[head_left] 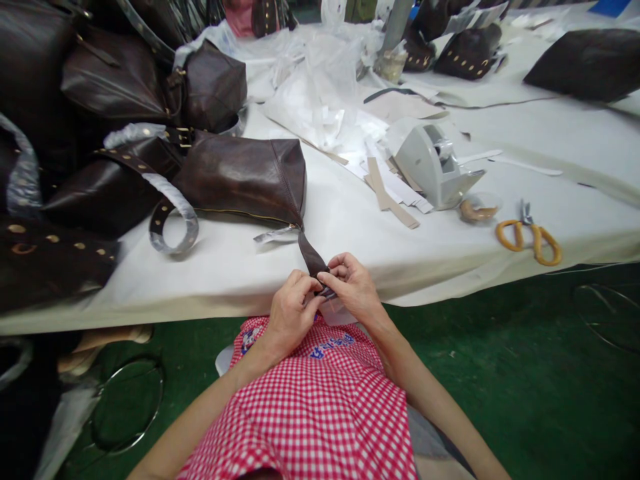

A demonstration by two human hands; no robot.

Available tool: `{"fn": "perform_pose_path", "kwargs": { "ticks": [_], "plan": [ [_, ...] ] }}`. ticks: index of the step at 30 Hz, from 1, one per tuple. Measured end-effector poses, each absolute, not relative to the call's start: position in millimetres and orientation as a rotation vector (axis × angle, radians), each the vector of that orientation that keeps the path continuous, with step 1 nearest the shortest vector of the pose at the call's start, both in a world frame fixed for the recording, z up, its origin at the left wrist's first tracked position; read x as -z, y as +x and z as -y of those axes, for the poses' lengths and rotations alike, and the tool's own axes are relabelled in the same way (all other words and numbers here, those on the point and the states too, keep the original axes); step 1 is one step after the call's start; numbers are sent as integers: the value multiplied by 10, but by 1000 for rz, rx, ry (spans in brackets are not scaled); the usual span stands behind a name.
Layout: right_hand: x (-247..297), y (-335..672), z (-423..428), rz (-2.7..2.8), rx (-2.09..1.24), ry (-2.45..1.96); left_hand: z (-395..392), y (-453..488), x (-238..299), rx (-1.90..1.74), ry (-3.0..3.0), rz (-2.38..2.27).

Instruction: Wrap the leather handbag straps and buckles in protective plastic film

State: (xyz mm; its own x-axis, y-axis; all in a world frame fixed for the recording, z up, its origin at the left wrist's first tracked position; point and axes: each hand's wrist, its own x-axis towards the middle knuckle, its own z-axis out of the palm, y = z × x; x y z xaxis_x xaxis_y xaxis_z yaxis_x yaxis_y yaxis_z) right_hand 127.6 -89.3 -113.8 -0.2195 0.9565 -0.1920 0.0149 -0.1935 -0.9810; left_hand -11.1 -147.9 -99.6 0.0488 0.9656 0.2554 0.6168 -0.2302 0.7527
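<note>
A dark brown leather bag (240,175) lies on its side on the white-covered table, its zipper edge toward me. From its near right corner a dark leather strap (311,255) runs down to the table's front edge. My left hand (293,310) pinches the strap's lower end from the left. My right hand (353,287) grips the same end from the right, thumb and fingers closed together. The fingers cover most of that end, so its details are hidden. A piece of clear plastic (336,312) shows just beneath my hands. A wrapped zipper pull (275,233) lies beside the bag's corner.
More brown bags (117,73) are piled at the left, with a studded strap (173,230) partly wrapped in plastic. To the right are a grey tape dispenser (433,163), paper strips (387,193), a small clear dish (479,208) and yellow-handled scissors (529,237). Crumpled plastic (320,73) lies behind.
</note>
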Motion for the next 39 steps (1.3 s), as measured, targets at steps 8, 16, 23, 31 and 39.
{"fn": "perform_pose_path", "kwargs": {
  "ticks": [8,16,23,31,39],
  "plan": [
    [1149,1261,898,1278,-1520,-1252,1510,-125,1034,-1066,1939,-1597],
    [1164,1268,894,1298,-1517,-1261,1487,-147,946,-961,1757,-1507],
    [1103,1259,841,1257,-1621,-1296,1498,-218,905,-891,1616,-1518],
    [1053,1219,805,1268,-1775,-1175,1474,-346,889,-897,1319,-1424],
    [383,1225,520,1608,-1895,-789,1178,-743,342,-1052,960,-1085]
  ]
}}
